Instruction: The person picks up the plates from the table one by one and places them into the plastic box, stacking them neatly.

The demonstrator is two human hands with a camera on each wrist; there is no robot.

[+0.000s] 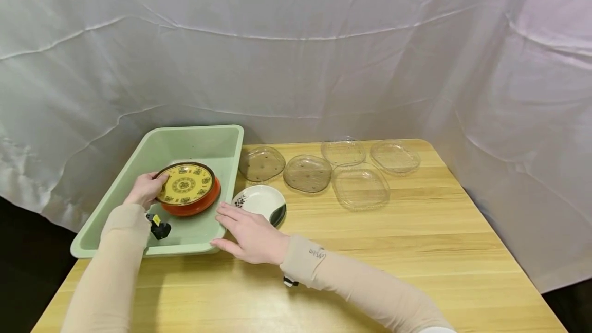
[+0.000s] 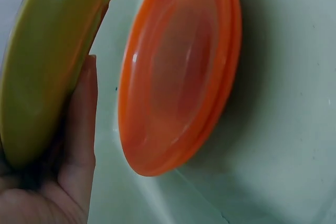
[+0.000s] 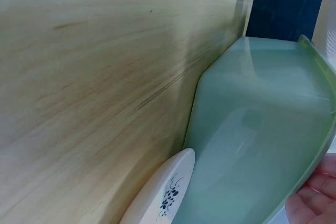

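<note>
My left hand [image 1: 147,189] grips the left edge of a yellow plate [image 1: 185,184] with dark patterns and a brown rim. That plate is held above orange plates [image 2: 173,77], which look stacked on the floor of a light green plastic tub [image 1: 199,140]. In the left wrist view the yellow plate's underside shows, tilted and apart from the orange ones. My right hand [image 1: 252,235] rests at the tub's right rim, fingers stretched toward it. Just beyond that hand, a white plate [image 1: 261,200] with a dark floral print and a dark patch sits on the table beside the tub.
Along the back of the wooden table [image 1: 439,235] lie two smoky clear plates, one [image 1: 262,163] near the tub and another [image 1: 307,173] to its right. Farther right are several colourless clear plates [image 1: 361,186]. A grey curtain [image 1: 300,66] hangs behind.
</note>
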